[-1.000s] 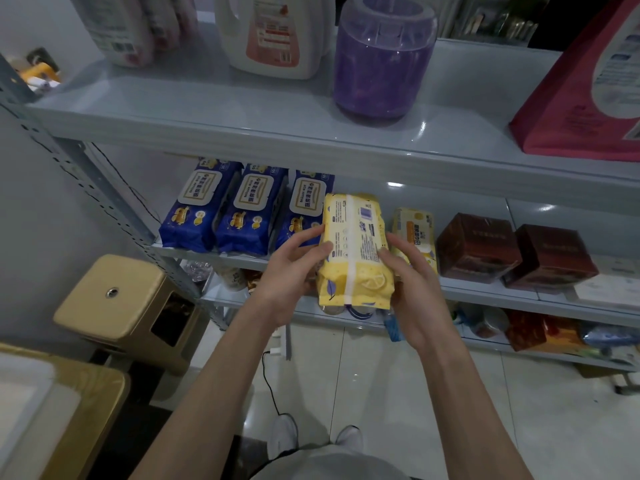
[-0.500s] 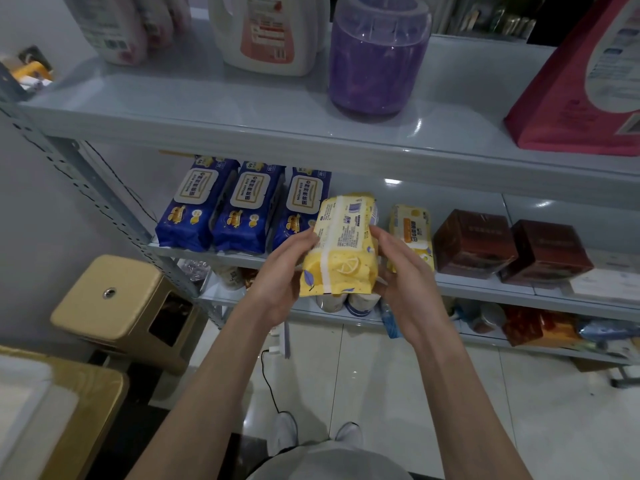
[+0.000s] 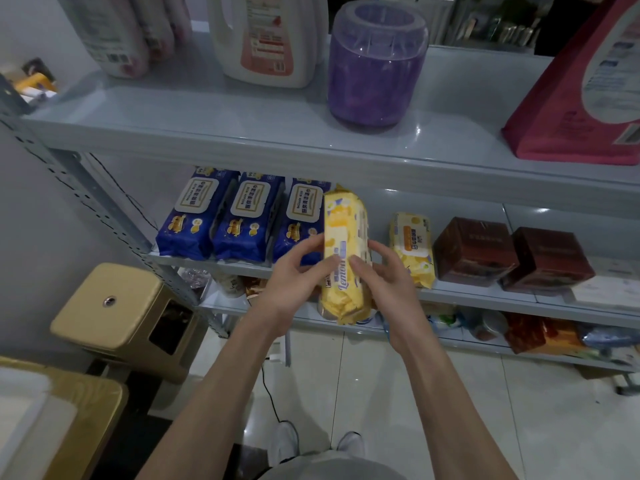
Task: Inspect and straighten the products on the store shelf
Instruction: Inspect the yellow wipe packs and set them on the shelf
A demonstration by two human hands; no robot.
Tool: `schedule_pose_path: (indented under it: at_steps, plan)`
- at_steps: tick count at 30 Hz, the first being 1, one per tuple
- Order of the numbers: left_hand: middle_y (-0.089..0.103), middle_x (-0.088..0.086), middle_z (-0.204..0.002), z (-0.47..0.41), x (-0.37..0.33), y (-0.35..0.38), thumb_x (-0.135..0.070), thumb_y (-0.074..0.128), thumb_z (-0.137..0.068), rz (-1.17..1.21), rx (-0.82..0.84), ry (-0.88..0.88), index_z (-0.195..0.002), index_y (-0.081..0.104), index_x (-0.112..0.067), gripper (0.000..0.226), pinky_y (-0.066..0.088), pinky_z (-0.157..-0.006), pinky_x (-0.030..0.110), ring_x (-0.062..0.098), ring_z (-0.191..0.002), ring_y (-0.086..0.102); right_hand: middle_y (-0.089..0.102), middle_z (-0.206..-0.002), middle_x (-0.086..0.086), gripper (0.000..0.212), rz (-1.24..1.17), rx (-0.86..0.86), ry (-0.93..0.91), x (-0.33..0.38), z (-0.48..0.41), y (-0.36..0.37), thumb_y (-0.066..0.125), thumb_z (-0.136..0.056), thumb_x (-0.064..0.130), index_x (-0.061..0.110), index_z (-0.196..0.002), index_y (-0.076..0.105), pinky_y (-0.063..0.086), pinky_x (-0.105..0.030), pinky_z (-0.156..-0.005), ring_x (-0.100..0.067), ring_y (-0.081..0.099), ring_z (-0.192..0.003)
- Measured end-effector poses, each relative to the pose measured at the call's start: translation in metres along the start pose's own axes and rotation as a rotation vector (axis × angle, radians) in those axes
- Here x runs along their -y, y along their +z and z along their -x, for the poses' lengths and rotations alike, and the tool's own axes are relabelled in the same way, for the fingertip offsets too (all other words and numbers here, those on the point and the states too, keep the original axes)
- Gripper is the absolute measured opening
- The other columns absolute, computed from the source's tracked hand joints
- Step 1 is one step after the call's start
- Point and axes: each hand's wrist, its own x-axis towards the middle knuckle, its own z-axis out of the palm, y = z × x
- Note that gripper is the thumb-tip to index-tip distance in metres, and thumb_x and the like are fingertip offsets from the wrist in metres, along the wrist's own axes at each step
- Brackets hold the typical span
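Lemon wipes pack (image 3: 344,258), pinched upright between the left hand (image 3: 294,289) and right hand (image 3: 388,282) just ahead of the middle shelf (image 3: 485,299), looks mid-inspection; next it wants setting into the gap between the blue wipes packs (image 3: 242,220) and the smaller yellow pack (image 3: 414,247).

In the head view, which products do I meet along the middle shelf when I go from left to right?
first blue pack → second blue pack → third blue pack → yellow Lemon pack, held up in front → small yellow pack → first brown box → second brown box
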Motion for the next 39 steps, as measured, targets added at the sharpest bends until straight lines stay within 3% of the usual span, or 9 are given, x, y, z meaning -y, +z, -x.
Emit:
schedule_pose_path:
  at_steps: [6, 9, 13, 19, 30, 33, 37, 39]
  plan:
    - [0.071, 0.003, -0.123, 0.001, 0.002, -0.001, -0.030, 0.063, -0.099, -0.032, 0.095, -0.039, -0.128, 0.059, -0.040, 0.032, 0.056, -0.097, 0.046, 0.023, -0.112, 0.070, 0.077, -0.114, 0.000, 0.042, -0.078, 0.116, 0.005, -0.012, 0.002, -0.008, 0.069, -0.097, 0.027, 0.041, -0.135, 0.055, 0.058, -0.037, -0.076, -0.023, 0.075, -0.103]
    - [0.066, 0.009, -0.131, -0.001, 0.007, -0.005, -0.017, 0.071, -0.093, -0.004, 0.110, -0.014, -0.130, 0.057, -0.032, 0.043, 0.059, -0.092, 0.047, 0.028, -0.109, 0.071, 0.076, -0.117, -0.001, 0.039, -0.102, 0.140, 0.006, -0.018, 0.001, -0.013, 0.067, -0.098, 0.023, 0.040, -0.132, 0.055, 0.058, -0.041, -0.084, -0.025, 0.074, -0.107]
    - [0.064, -0.004, -0.133, 0.000, 0.013, -0.009, -0.003, 0.076, -0.087, 0.008, 0.120, 0.018, -0.137, 0.053, -0.037, 0.064, 0.059, -0.094, 0.046, 0.024, -0.119, 0.067, 0.074, -0.123, -0.004, 0.047, -0.139, 0.171, 0.010, -0.022, 0.000, -0.016, 0.070, -0.091, 0.033, 0.031, -0.135, 0.055, 0.055, -0.048, -0.098, -0.027, 0.071, -0.114]
    - [0.062, -0.008, -0.138, 0.007, 0.015, -0.008, -0.025, 0.086, -0.074, -0.048, 0.140, 0.061, -0.132, 0.060, -0.034, 0.064, 0.051, -0.104, 0.057, 0.024, -0.129, 0.059, 0.066, -0.134, -0.009, 0.050, -0.238, 0.168, -0.021, -0.026, -0.003, -0.018, 0.068, -0.088, 0.023, 0.024, -0.137, 0.057, 0.056, -0.049, -0.096, -0.032, 0.067, -0.120]
    - [0.062, -0.008, -0.138, 0.012, 0.015, -0.015, -0.020, 0.085, -0.075, -0.094, 0.137, 0.123, -0.131, 0.060, -0.026, 0.062, 0.050, -0.106, 0.052, 0.018, -0.131, 0.057, 0.065, -0.136, -0.006, 0.050, -0.247, 0.243, -0.054, -0.028, -0.002, -0.019, 0.070, -0.086, 0.019, 0.031, -0.134, 0.060, 0.051, -0.059, -0.101, -0.030, 0.067, -0.119]
    - [0.064, -0.005, -0.136, 0.012, 0.015, -0.016, -0.017, 0.083, -0.076, -0.041, 0.133, 0.123, -0.132, 0.060, -0.024, 0.061, 0.052, -0.103, 0.052, 0.023, -0.127, 0.061, 0.065, -0.137, 0.002, 0.056, -0.197, 0.251, -0.066, -0.027, 0.000, -0.019, 0.074, -0.084, 0.022, 0.034, -0.136, 0.058, 0.053, -0.057, -0.103, -0.027, 0.066, -0.122]
    - [0.068, -0.001, -0.128, 0.011, 0.012, -0.017, -0.013, 0.078, -0.079, 0.057, 0.139, 0.089, -0.133, 0.059, -0.025, 0.058, 0.061, -0.087, 0.043, 0.028, -0.115, 0.069, 0.062, -0.140, 0.010, 0.066, -0.111, 0.294, -0.099, -0.023, 0.002, -0.022, 0.074, -0.084, 0.016, 0.037, -0.143, 0.052, 0.057, -0.045, -0.093, -0.023, 0.067, -0.121]
    - [0.069, -0.001, -0.127, 0.010, 0.011, -0.016, -0.018, 0.078, -0.079, 0.057, 0.132, 0.083, -0.132, 0.060, -0.028, 0.057, 0.061, -0.087, 0.045, 0.027, -0.112, 0.070, 0.062, -0.141, 0.009, 0.066, -0.102, 0.300, -0.105, -0.021, 0.003, -0.021, 0.076, -0.088, 0.014, 0.038, -0.145, 0.051, 0.058, -0.041, -0.089, -0.023, 0.068, -0.120]
